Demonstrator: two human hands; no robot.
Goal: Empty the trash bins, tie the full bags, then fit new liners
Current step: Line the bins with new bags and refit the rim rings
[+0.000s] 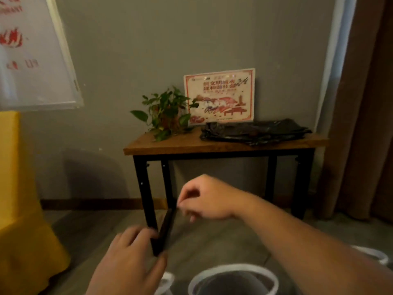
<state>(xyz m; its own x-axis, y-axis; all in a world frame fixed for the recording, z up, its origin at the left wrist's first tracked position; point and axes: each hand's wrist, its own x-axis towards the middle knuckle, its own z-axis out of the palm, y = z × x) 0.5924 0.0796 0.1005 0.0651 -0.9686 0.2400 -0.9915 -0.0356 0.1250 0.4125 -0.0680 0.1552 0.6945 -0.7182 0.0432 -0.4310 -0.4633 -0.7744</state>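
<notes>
Head view. Left hand (131,258) low centre, fingers curled round the lower end of a folded black liner (164,233). Right hand (204,199) above it, thumb and fingertips pinching the liner's upper end. The liner runs as a narrow dark strip between the two hands, above the floor.

White-rimmed bin (231,267) just below the hands at the frame's bottom edge; its inside is dim and the contents cannot be told. Parts of two more white rims show, one right (374,253) and one left (168,279).

Wooden table (170,145) against the wall carries a pile of black bags (255,132), a potted plant (165,113) and a printed sign (220,96) leaning on the wall. Yellow cloth (21,209) at left.
</notes>
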